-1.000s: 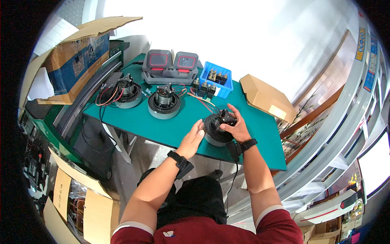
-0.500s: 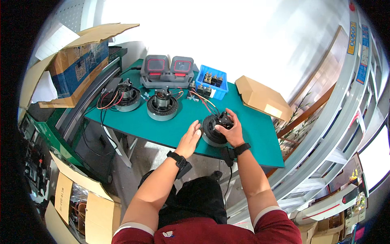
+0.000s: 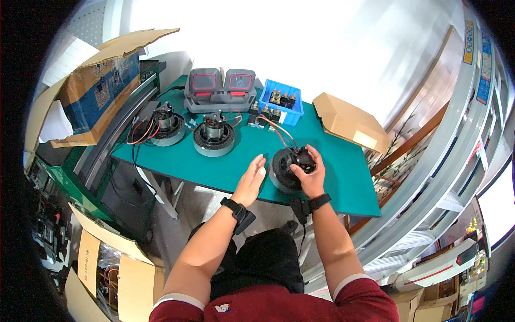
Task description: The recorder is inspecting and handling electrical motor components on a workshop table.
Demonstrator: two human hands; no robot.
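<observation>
A round dark motor unit (image 3: 282,170) with red and black wires sits near the front edge of the green table (image 3: 225,166). My right hand (image 3: 307,174) is closed over its top part. My left hand (image 3: 251,180) is flat and open just left of the unit, fingers together, touching or nearly touching the table. Both wrists wear black bands. Two more round motor units (image 3: 214,137) (image 3: 165,126) with wires stand farther left on the table.
Two grey cases with red panels (image 3: 220,88) and a blue bin of small parts (image 3: 281,101) stand at the table's back. A flat cardboard box (image 3: 348,122) lies at the right. An open carton (image 3: 94,88) sits on a shelf at left. More cartons (image 3: 115,271) stand on the floor.
My left hand has drawn away from the motor unit's side and now lies flat a little left of it. My right hand stays on top of the unit.
</observation>
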